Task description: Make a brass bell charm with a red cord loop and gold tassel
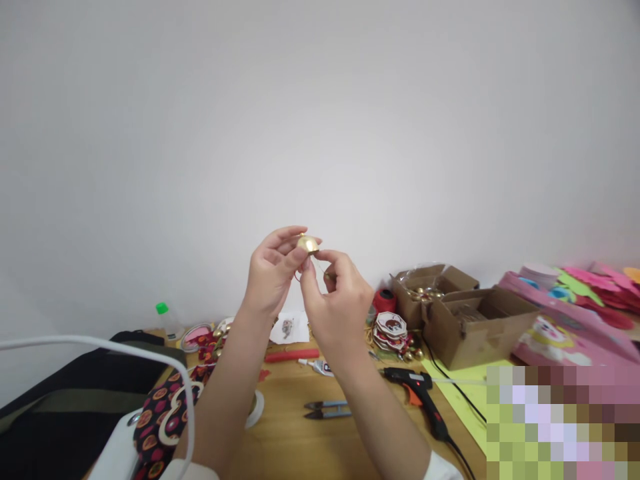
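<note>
A small gold bell [309, 245] is raised in front of the wall, mouth tilted downward. My left hand [270, 277] grips it between thumb and fingers. Just below the rim, my right hand [340, 293] is closed, with thumb and index finger near the bell's mouth. A thin thread [320, 267] runs from under the bell into the curled right fingers, where a small dark-gold piece [329, 275] partly shows. Below the left thumb hangs a bit of red cord [298, 275].
On the wooden table lie thread snips [327, 409], a glue gun [417, 393] with its cable, a glue tube [316, 366] and a tape roll [257, 410]. Cardboard boxes [480, 333] stand at right. A white cable [125, 347] arcs across the left foreground.
</note>
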### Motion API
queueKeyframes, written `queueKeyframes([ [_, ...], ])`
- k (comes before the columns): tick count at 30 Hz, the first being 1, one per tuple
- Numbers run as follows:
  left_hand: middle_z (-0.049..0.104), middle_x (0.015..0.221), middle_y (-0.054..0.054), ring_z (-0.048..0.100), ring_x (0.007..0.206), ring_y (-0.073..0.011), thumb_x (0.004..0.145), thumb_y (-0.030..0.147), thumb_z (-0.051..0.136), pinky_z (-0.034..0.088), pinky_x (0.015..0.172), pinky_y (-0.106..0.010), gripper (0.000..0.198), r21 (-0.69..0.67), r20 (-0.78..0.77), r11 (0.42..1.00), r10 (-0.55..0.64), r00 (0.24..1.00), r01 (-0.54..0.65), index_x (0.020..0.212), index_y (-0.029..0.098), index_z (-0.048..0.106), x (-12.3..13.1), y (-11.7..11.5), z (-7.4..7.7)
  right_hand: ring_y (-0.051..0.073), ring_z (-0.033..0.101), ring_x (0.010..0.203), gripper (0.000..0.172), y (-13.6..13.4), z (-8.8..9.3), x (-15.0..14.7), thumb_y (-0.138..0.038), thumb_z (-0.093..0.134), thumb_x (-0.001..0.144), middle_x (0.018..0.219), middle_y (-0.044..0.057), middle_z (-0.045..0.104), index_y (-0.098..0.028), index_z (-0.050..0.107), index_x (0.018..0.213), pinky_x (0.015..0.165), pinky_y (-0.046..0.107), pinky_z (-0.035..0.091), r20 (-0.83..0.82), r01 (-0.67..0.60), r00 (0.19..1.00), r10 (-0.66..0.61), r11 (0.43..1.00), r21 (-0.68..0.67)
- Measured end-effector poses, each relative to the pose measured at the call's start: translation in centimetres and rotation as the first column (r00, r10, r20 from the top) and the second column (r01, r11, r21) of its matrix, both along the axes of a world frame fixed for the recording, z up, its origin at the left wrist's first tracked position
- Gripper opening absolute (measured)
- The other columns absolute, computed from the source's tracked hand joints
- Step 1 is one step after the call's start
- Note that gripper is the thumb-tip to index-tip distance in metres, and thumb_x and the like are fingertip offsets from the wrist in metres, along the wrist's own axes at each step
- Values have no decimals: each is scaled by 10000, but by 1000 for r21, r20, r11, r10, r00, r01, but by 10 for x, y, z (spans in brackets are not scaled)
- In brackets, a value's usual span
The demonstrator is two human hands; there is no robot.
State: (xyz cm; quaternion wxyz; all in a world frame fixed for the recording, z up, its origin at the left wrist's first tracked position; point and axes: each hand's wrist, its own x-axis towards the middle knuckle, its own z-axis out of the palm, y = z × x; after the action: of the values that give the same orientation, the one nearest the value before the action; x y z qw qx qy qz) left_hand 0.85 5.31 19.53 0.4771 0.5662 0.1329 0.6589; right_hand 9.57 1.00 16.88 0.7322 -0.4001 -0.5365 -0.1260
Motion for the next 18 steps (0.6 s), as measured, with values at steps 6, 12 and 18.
queueKeyframes([
  [6, 731, 766, -34, 587, 555, -75, 545, 367, 863, 461, 521, -187, 420, -13, 5, 999, -46, 999, 46, 865, 172, 674, 1, -2, 2, 72, 431, 480, 102, -3, 0, 1, -177, 531, 805, 621, -46, 514, -160, 518, 905, 480, 201, 370, -18, -107, 994, 107, 994, -6],
  [12, 734, 759, -29, 592, 555, -67, 533, 384, 867, 450, 506, -170, 442, -29, 8, 998, -57, 998, 58, 867, 171, 671, 2, -2, 3, 81, 470, 471, 47, -2, -4, 3, -198, 480, 864, 594, -59, 472, -175, 480, 904, 475, 207, 385, -3, -147, 989, 147, 988, -37],
  [18, 737, 776, -33, 605, 553, -81, 526, 403, 865, 458, 488, -179, 476, -43, -2, 998, -52, 999, 52, 888, 170, 661, 2, -1, 2, 89, 513, 494, 29, -1, -3, 4, -205, 475, 876, 640, -28, 547, -178, 474, 887, 494, 216, 411, -4, -145, 989, 145, 988, -53],
])
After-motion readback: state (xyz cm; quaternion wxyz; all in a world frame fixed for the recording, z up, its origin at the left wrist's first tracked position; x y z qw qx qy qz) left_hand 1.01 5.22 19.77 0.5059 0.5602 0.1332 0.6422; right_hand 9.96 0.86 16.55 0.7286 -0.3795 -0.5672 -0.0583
